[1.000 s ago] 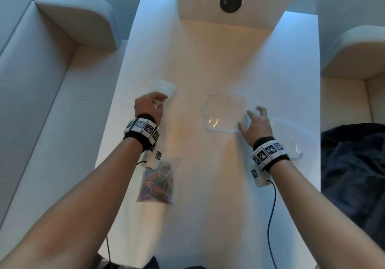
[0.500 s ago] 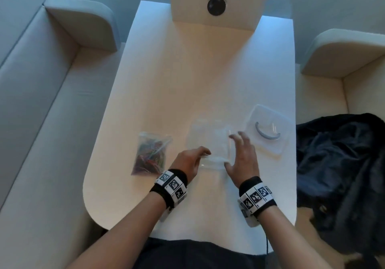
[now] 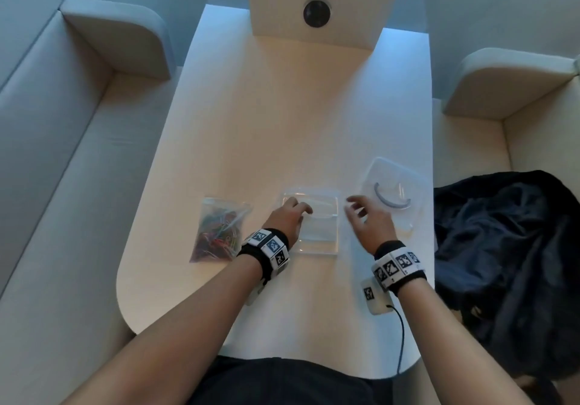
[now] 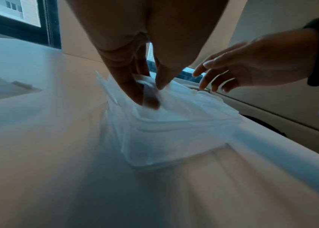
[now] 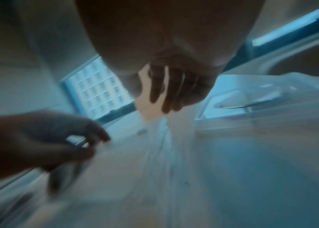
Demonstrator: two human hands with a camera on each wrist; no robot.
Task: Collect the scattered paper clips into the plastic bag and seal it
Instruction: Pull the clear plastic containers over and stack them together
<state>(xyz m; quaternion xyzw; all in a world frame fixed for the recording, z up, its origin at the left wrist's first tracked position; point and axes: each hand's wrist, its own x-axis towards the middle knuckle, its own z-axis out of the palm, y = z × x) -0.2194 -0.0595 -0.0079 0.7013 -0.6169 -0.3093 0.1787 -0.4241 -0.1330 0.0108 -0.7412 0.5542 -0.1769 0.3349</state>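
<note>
A clear zip bag [image 3: 219, 232] full of coloured paper clips lies flat on the white table [image 3: 282, 106], left of my hands. No loose clips show on the table. My left hand [image 3: 295, 210] reaches into a clear plastic container [image 3: 317, 247]. In the left wrist view its thumb and fingers [image 4: 131, 86] pinch a thin clear plastic piece [image 4: 145, 84] inside the container [image 4: 174, 138]. My right hand [image 3: 361, 213] hovers just right of the container, fingers loosely spread and holding nothing; in the right wrist view the right hand [image 5: 166, 100] is blurred.
The container's clear lid [image 3: 392, 199] with a grey curved handle lies to the right, near the table edge. A dark cloth [image 3: 508, 247] is heaped on the right seat. Pale sofas flank the table. A panel with round black sockets [image 3: 317, 12] stands at the back.
My left hand came from the far left of the table to the container, carrying the clear piece. My right hand let go of the container's edge and now hovers beside it.
</note>
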